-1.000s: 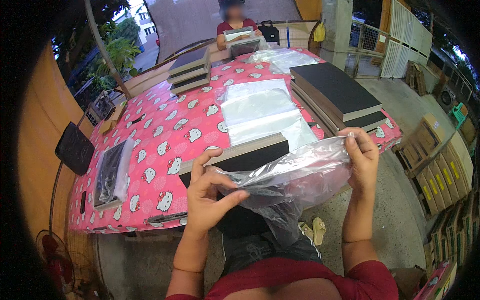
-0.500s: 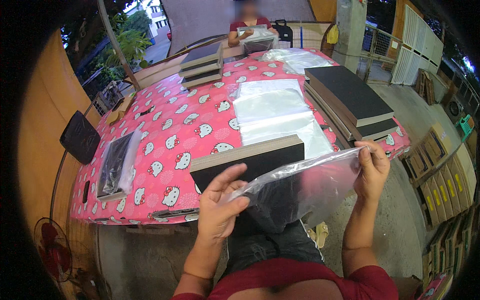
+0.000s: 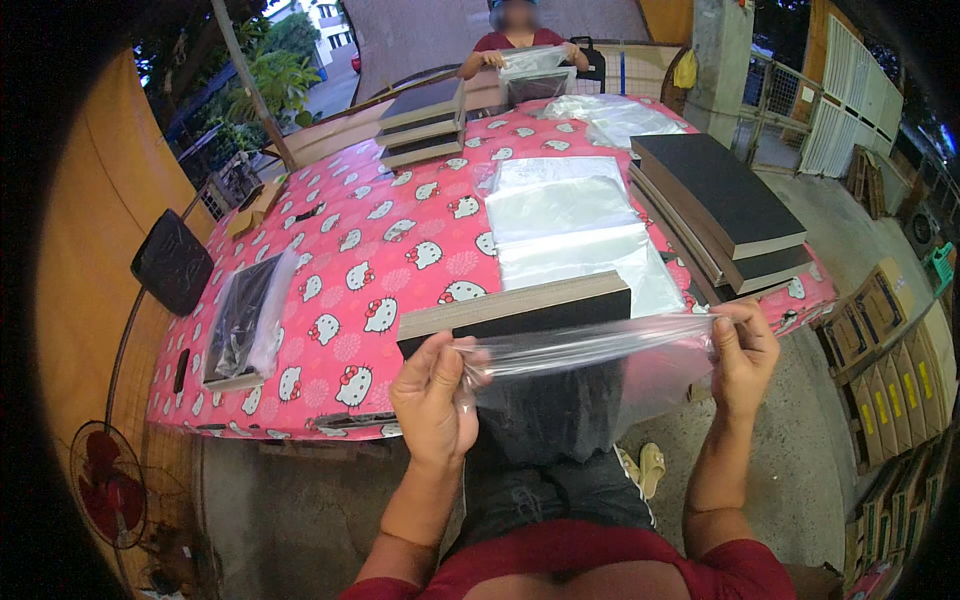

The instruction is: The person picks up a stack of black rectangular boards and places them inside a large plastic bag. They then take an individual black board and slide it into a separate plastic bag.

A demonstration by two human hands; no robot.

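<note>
A clear plastic bag [image 3: 590, 345] is stretched between my two hands at the near edge of the table. My left hand [image 3: 436, 395] is closed on one top corner of it, thumb and fingers pinched. The other corner is gripped by my right hand [image 3: 742, 355]. Just behind the bag, a thick black slab with a layered greyish edge [image 3: 515, 310] lies at the table's near edge, its front partly seen through the film. Beyond it, flat clear plastic bags [image 3: 575, 235] are spread in an overlapping pile.
Black slabs are stacked at the right [image 3: 715, 195] and far left [image 3: 422, 120]. A bagged black slab [image 3: 250, 315] lies on the left of the pink patterned tablecloth [image 3: 385, 270]. Across the table, a person [image 3: 520, 55] holds a plastic bag. A fan [image 3: 107, 480] stands lower left.
My left hand has closed its fingers on the bag's corner, and the bag's top edge is pulled straighter and more level. Across the table, the person's hands have spread apart on their bag.
</note>
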